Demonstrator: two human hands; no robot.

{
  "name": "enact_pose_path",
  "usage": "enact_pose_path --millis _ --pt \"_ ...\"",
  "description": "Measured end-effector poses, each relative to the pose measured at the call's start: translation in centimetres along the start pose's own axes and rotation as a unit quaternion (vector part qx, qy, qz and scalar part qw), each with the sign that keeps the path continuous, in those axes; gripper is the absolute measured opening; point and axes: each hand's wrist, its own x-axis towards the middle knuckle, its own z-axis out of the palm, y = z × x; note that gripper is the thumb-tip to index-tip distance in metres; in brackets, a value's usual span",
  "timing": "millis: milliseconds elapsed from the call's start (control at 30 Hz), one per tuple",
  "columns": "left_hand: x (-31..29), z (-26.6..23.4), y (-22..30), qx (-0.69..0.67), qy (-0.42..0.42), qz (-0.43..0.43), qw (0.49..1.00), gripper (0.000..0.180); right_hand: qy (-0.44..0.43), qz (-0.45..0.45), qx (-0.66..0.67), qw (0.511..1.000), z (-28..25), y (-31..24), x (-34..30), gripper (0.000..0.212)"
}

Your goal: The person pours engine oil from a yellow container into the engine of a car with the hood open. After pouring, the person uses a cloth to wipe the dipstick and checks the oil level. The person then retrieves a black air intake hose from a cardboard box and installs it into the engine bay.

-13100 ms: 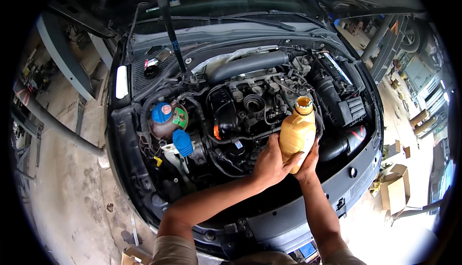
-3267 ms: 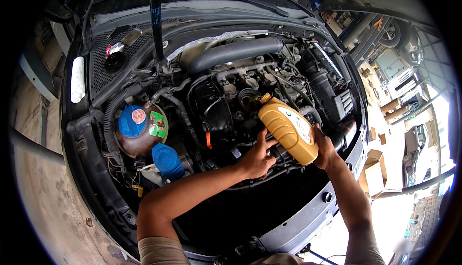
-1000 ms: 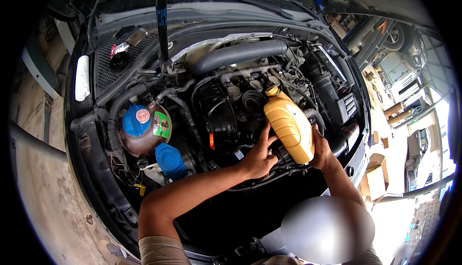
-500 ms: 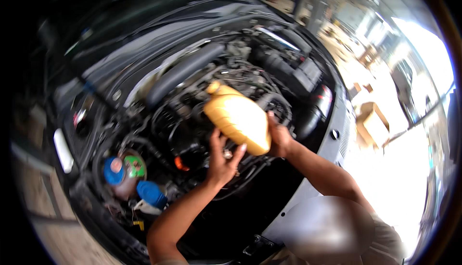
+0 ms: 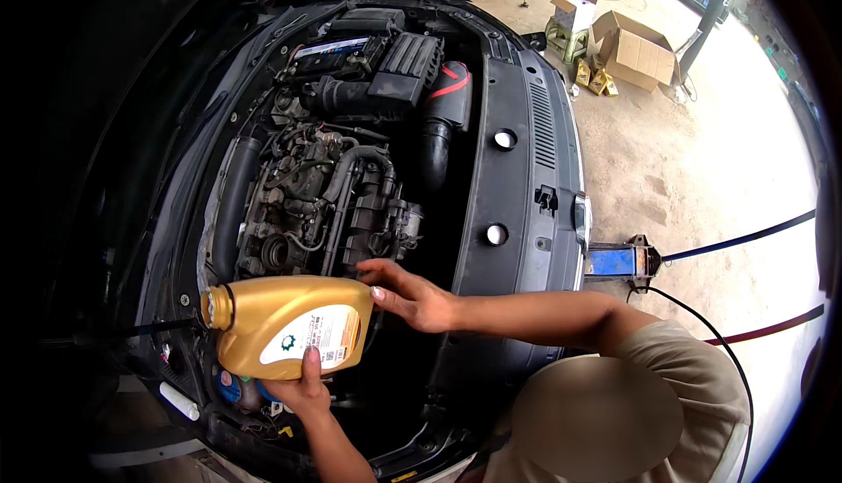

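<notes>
A gold oil bottle [image 5: 263, 294] with a white label lies on its side in the air over the engine bay, its neck pointing left. The mouth looks uncapped. My left hand [image 5: 307, 388] holds it from the near side, thumb on the label and fingers underneath. At the base end, my right hand [image 5: 417, 299] grips the corner with the thumb, its fingertips partly behind the bottle. Just beyond the bottle, a round dark opening [image 5: 279, 252] shows in the engine [image 5: 307, 185].
A black air duct [image 5: 436, 145] and the battery [image 5: 333, 55] sit farther back. Blue reservoir caps [image 5: 230, 387] show partly below the bottle. Along the right runs the front panel [image 5: 504, 194]. On the floor stand a cardboard box [image 5: 638, 52], gold bottles [image 5: 599, 80] and a blue jack [image 5: 614, 262].
The view has turned, so the engine bay lies differently. The bottle has swung from neck pointing away to neck pointing left, its label now showing. Both hands stay on it.
</notes>
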Motion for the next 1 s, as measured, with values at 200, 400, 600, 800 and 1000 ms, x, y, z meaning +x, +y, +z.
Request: enact_pose_path --millis 200,400,600,800,1000 --pt "-10.7 1.8 6.5 0.018 -0.082 0.010 0.996 0.068 0.211 -0.003 -0.538 0.816 -12.8 -3.4 -8.2 0.070" --pt "-17.2 4.8 10.5 -0.038 -0.178 -0.032 0.983 0.067 0.128 0.040 -0.555 0.821 -17.4 0.3 -9.5 0.066" --pt "-22.8 5.3 14.1 -0.051 -0.166 -0.050 0.984 0.067 0.102 0.000 -0.554 0.826 -18.0 2.0 -9.9 0.048" --pt "-26.5 7.9 15.9 -0.061 -0.145 -0.044 0.986 0.066 0.043 -0.080 -0.411 0.907 -17.6 -4.8 -14.4 0.049" --pt "-27.0 13.8 15.5 -0.252 -0.162 -0.185 0.936 0.071 -0.150 -0.193 -0.337 0.909 -15.4 -22.6 -21.3 0.055"
